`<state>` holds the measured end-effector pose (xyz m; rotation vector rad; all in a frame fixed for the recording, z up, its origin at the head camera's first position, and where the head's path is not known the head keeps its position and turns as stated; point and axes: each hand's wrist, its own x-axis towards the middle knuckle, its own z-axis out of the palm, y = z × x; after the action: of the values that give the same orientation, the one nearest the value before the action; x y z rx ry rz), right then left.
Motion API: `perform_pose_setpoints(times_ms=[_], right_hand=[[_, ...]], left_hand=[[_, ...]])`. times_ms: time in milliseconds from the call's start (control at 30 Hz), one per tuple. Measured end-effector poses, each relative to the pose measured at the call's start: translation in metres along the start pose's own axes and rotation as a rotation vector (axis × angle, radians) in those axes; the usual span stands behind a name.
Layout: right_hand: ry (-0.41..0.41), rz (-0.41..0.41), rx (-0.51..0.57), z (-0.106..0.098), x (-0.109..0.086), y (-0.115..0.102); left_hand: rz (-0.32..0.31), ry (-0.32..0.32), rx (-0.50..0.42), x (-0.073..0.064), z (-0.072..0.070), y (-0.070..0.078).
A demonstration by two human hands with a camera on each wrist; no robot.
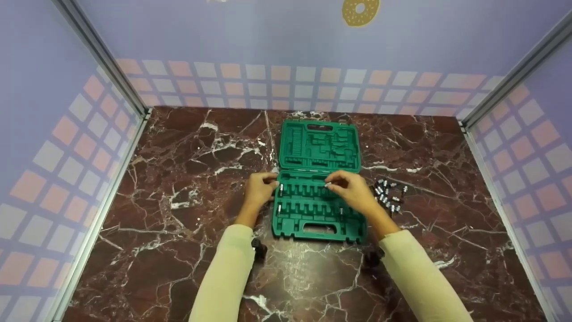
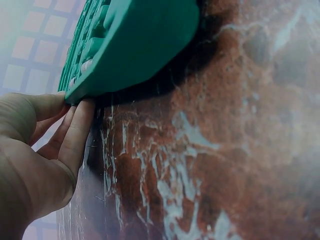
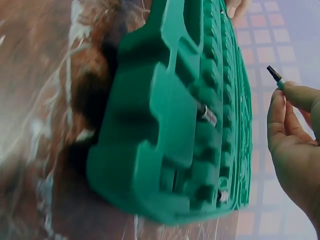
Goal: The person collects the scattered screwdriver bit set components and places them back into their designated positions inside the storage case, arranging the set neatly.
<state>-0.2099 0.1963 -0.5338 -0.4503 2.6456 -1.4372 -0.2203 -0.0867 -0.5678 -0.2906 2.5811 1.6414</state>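
An open green plastic tool case (image 1: 290, 225) lies on the table with its moulded lid folded back. My left hand (image 1: 259, 192) grips the case's left edge, thumb on the rim and fingers against the side in the left wrist view. Over the upper row of slots, my right hand (image 1: 355, 190) pinches a small bit socket (image 3: 275, 76) between thumb and fingertips; its dark tip points away from the hand. Several similar bit sockets sit in slots, including one at the upper left (image 1: 281, 188) and one at the lower right (image 1: 342, 211).
Loose silver and black bit sockets (image 1: 386, 197) lie in a pile on the table to the right of the case. The dark red marbled table (image 1: 214, 273) is bounded by patterned panels (image 1: 308, 80) at the back and both sides.
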Motion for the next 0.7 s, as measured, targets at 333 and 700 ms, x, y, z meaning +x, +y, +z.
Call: perform_pose_setpoints(times_ms=[333,700], right_hand=[[-0.064,-0.012,-0.022,0.026,0.015,-0.012],[-0.117,-0.004,-0.034,0.05,0.033,-0.023]], left_hand=[[0.013,0.008,-0.017,-0.001,0.001,-0.001],[-0.005,0.0,-0.031,0.0,0.001,-0.001]])
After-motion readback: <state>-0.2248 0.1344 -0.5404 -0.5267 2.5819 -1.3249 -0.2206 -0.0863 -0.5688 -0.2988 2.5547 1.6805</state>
